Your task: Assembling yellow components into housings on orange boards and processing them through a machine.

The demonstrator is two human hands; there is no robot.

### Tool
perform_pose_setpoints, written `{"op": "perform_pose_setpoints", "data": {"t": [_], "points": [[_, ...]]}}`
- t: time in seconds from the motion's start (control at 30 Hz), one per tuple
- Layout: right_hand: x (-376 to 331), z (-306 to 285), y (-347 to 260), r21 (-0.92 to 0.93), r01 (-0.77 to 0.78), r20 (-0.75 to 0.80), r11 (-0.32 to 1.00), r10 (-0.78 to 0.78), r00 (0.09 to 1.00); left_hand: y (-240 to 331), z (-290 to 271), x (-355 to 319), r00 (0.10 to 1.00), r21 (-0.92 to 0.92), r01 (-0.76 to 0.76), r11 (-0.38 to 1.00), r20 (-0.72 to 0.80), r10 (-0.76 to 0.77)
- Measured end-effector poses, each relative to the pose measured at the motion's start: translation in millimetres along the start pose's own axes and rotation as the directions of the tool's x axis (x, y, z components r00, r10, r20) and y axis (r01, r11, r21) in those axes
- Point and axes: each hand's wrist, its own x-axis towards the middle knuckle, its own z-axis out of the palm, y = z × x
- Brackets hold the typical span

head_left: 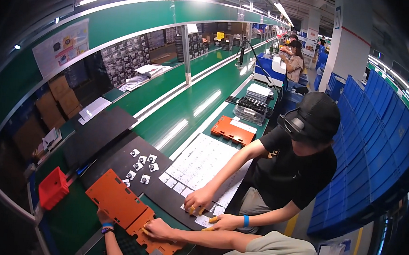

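Note:
A flat orange plate [119, 199] with cut-outs lies tilted across a black mat [117, 157] at the front of the bench. My left hand [104, 216] grips its near left edge from below; a blue and dark band sits on that wrist. My right hand [158, 229], with a yellow fingertip cover, lies on the plate's lower right part and clasps it. Several small white square pieces [141, 165] lie on the mat just beyond the plate.
A co-worker in black, seated at my right, has both hands [198, 200] on a white sheet of small parts [202, 163]. A red bin [53, 188] stands at the left, and another orange tray [233, 130] lies farther along. A green conveyor [187, 102] runs away, with blue crates [379, 139] at the right.

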Motion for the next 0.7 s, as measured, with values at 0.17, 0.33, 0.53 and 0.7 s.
{"op": "perform_pose_setpoints", "data": {"t": [0.17,0.33,0.53,0.7], "points": [[-4.5,-6.9,10.2,0.018,-0.051,-0.009,0.999,0.052,0.999,72.3,-79.4,-34.1,0.909,-0.056,0.414,0.909,-0.034,-0.416],[-5.3,-15.3,-3.4,0.099,-0.097,0.011,0.990,0.096,0.995,147.5,-185.2,-116.0,0.905,-0.141,0.417,0.898,0.155,-0.396],[-62.7,-62.2,-27.0,-0.138,-0.222,-0.319,0.965,0.169,0.933,176.2,-202.2,-223.0,0.920,-0.012,0.305,0.952,0.263,-0.291],[-104.7,-51.1,-28.4,-0.273,-0.363,-0.236,0.891,0.304,0.923,219.1,-194.8,-270.2,0.887,0.011,0.367,0.930,0.298,-0.353]]}}
